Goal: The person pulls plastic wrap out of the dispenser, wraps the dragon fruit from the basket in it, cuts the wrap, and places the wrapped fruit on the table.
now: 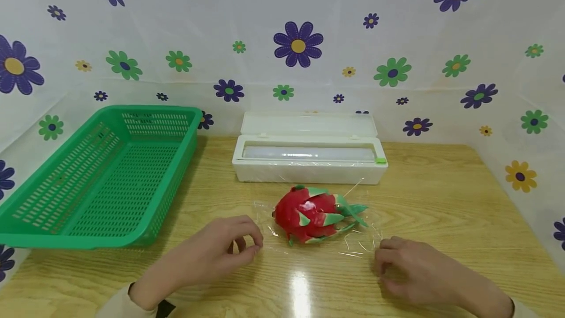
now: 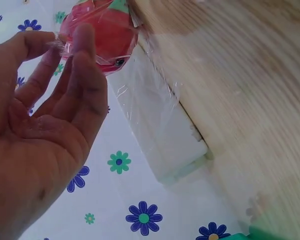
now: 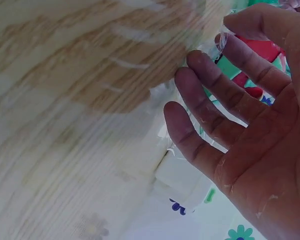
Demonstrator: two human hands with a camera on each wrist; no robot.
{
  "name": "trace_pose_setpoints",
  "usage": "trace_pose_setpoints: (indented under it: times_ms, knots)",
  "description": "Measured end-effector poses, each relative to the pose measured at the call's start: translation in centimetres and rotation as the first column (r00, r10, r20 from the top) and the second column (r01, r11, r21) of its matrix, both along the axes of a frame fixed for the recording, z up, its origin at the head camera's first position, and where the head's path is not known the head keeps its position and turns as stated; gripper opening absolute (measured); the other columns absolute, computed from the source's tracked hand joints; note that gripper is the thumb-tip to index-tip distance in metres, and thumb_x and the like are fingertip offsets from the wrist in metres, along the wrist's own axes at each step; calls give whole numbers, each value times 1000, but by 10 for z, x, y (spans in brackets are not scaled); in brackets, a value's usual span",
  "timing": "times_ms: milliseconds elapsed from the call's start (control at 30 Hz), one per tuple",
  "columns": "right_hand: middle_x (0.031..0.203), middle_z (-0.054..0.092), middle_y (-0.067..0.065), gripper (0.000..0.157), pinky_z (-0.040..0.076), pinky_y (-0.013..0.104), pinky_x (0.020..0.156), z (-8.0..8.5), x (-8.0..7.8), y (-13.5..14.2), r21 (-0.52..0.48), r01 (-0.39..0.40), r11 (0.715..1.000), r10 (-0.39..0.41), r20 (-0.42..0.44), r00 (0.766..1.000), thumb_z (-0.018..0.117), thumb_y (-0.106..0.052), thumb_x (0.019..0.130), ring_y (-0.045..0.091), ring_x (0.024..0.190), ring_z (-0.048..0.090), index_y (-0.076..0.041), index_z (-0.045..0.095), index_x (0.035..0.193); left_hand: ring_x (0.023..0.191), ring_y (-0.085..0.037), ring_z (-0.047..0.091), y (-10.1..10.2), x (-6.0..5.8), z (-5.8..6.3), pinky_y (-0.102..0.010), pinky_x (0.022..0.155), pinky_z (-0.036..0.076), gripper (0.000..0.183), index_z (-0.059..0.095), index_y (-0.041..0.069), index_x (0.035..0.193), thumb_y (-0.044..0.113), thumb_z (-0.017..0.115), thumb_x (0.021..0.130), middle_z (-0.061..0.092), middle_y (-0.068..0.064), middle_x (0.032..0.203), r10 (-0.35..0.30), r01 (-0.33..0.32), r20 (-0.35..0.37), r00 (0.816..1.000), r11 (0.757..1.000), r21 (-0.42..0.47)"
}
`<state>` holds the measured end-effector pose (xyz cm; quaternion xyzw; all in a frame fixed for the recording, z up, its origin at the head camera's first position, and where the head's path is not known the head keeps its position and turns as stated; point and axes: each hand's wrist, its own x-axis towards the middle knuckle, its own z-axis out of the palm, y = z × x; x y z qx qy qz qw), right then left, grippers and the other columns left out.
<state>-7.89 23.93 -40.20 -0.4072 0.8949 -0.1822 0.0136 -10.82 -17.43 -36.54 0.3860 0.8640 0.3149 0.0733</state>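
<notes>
A red dragon fruit with green-tipped scales (image 1: 309, 214) lies on a sheet of clear cling film (image 1: 353, 245) in the middle of the table. At the fruit's left, my left hand (image 1: 220, 247) pinches the near left edge of the film between thumb and fingertips; the gathered film (image 2: 59, 46) shows in the left wrist view. To the right, my right hand (image 1: 419, 269) pinches the other near corner between thumb and forefinger, its remaining fingers spread loosely in the right wrist view. Wrinkled film (image 3: 221, 42) shows by those fingertips. Both hands are apart from the fruit.
Behind the fruit stands a white cling film box (image 1: 309, 172) with its lid raised, a roll (image 1: 309, 153) inside and a green slider (image 1: 380, 161) at its right end. A green plastic basket (image 1: 152, 229) sits on the left. Flower-patterned cloth (image 1: 335, 23) hangs behind the wooden table (image 1: 441, 185).
</notes>
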Motion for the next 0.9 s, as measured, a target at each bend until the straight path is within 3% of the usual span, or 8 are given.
trace_pose_setpoints:
  times_ms: [100,233,400,600,700,733,833,900]
  knots:
    - [89,54,-26,34,46,14,67,2,0,1,-49,-13,999,14,25,1000,74,-4,78,-9,79,51,-34,61,87,75,4,63,-1,-1,2,-19,67,57,8,69,15,100,8,67,97,71,3,99,7,-11,65,998,998,58]
    - [93,57,-22,38,48,14,63,5,-2,4,-181,-26,983,51,130,990,69,5,84,-8,79,54,-31,62,90,82,2,68,-3,-1,2,-21,71,59,8,71,13,102,7,70,96,73,-2,104,43,-55,102,994,992,114]
    - [106,65,-2,31,54,21,60,4,-7,10,-337,61,940,53,320,946,66,6,92,-1,77,63,-25,62,94,89,-2,68,-7,-3,0,-23,75,60,9,75,14,102,10,73,94,73,0,111,109,-127,119,987,979,158]
    - [116,63,23,14,62,33,70,1,-10,15,-469,186,864,132,566,814,58,3,100,18,85,74,-10,65,100,95,-6,69,-13,-7,-2,-23,79,60,8,77,16,99,11,76,92,73,-3,114,174,-204,164,971,962,184]
    - [116,64,26,8,63,34,78,2,-11,15,-491,230,840,158,628,762,59,1,101,19,95,75,-4,64,104,95,-6,71,-14,-9,-3,-23,79,60,11,77,16,97,8,77,90,73,-4,112,200,-230,164,966,954,191]
    - [116,64,25,7,63,32,81,3,-11,14,-492,242,837,154,635,757,60,0,100,17,98,74,-3,64,106,94,-5,72,-14,-9,-4,-23,79,60,11,77,15,97,6,77,90,74,-5,111,206,-237,168,964,952,192]
    - [112,67,17,18,61,27,85,4,-10,12,-473,241,848,96,584,806,72,-7,95,13,100,72,-4,62,109,90,-5,74,-13,-9,-5,-23,77,61,11,76,12,96,4,77,89,75,-8,109,223,-256,173,959,945,202]
    - [110,67,10,28,60,25,84,3,-9,10,-448,207,870,50,497,866,79,-10,89,11,97,70,-8,62,111,88,-5,74,-12,-9,-6,-22,76,61,11,77,11,95,3,77,89,76,-9,107,236,-263,149,960,943,203]
